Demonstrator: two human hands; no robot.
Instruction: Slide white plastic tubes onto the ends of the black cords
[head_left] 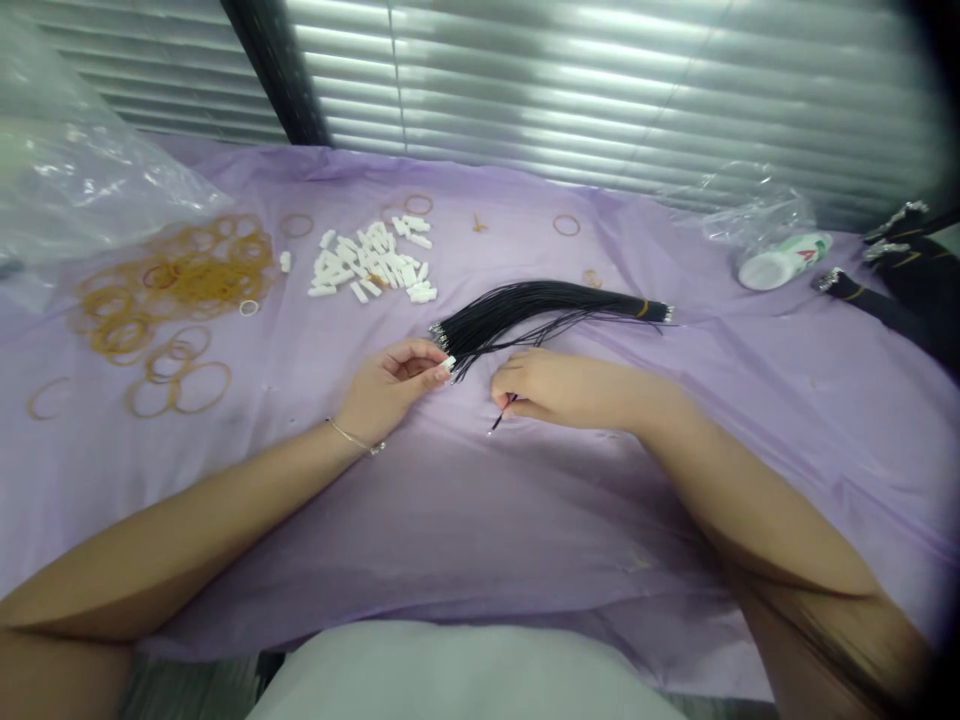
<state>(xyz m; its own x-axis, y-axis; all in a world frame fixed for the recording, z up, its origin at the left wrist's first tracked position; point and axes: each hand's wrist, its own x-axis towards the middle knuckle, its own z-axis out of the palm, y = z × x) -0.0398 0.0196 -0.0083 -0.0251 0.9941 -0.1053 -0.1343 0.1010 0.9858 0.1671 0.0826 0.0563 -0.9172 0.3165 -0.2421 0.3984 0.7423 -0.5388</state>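
Worn on my head, the camera faces forward and down, close above my left hand [390, 385] and right hand [574, 390], across the table [465, 520] to the blinds [600, 80].

Both forearms enter from the lower corners of the frame and converge toward centre. Left forearm [187, 525] runs up from lower left; left wrist [352, 425] wears a thin metal bracelet [354, 436]. Left hand [390, 390] sits just left of centre, half-curled, with its fingertips [444, 368] directed right. Right forearm [757, 490] runs up from lower right, angled toward the middle. Right hand [562, 388] lies just right of centre, back uppermost, with its fingers [510, 378] drawn together in a pinch. The two hands are near each other, not touching. Both are low over the work surface.
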